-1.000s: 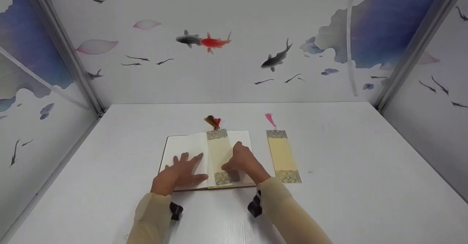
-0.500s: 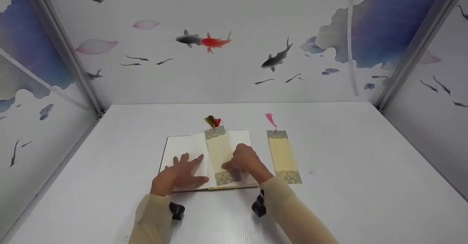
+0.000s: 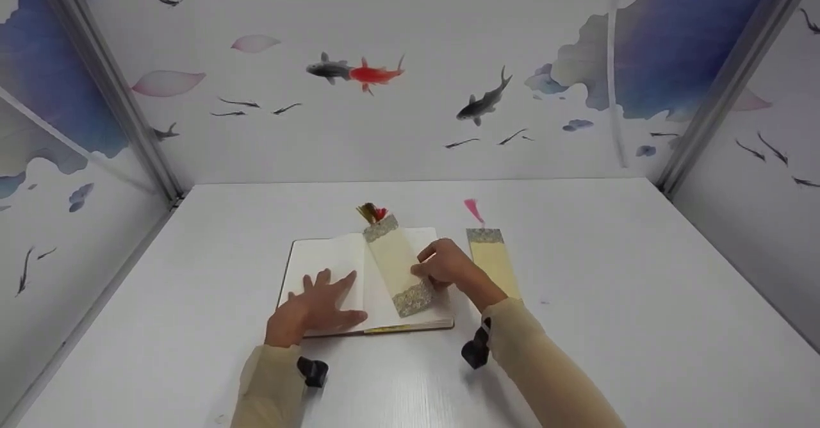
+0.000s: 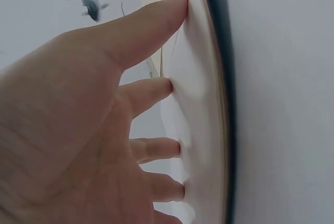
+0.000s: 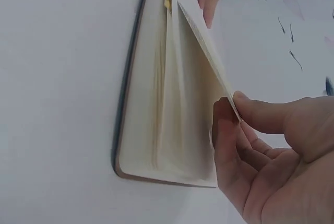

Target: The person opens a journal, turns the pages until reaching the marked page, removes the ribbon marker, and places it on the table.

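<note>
An open book lies on the table, blank pages up. My left hand rests with spread fingers on its left page; in the left wrist view the fingertips press the paper. Over the right page, my right hand pinches a cream bookmark with patterned grey bands by its right edge. The bookmark slants, and its gripped edge is raised off the page in the right wrist view, thumb on one side, fingers on the other. Olive and red tassels lie at its top end.
A second, yellower bookmark with a pink tassel lies right of the book, its lower end hidden behind my right forearm. White panels painted with fish and petals enclose the table's back and sides.
My right hand has moved right and slightly up, lifting the bookmark's gripped edge and turning the bookmark to a slant. The left hand has stayed on the left page.
</note>
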Motion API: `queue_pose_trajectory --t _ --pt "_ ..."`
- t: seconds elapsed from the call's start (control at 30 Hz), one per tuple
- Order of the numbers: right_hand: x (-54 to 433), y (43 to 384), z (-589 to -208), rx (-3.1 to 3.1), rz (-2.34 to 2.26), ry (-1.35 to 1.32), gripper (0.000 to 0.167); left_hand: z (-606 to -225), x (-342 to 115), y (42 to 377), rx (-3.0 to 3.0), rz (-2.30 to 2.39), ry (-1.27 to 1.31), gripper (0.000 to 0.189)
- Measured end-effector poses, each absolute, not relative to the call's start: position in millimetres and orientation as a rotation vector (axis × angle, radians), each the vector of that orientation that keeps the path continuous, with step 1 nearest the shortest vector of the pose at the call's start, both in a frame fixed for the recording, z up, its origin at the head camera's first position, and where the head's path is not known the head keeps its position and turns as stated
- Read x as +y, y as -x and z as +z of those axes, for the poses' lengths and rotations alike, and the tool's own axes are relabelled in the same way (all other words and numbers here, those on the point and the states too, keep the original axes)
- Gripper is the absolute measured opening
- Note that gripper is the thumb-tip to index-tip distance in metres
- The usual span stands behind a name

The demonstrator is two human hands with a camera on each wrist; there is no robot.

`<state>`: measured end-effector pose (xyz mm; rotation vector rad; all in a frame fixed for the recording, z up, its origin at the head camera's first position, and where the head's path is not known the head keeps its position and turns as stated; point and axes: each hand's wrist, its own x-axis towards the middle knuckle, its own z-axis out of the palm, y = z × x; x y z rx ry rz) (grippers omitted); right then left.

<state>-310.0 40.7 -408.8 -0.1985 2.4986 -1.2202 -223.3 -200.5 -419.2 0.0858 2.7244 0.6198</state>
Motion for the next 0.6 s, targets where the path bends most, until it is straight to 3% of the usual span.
queue_pose_trajectory --t 0.6 --pt "105 338 -368 2.457 -1.551 0.034 0.046 -418 -199 224 2.737 0.595 -0.100 0.086"
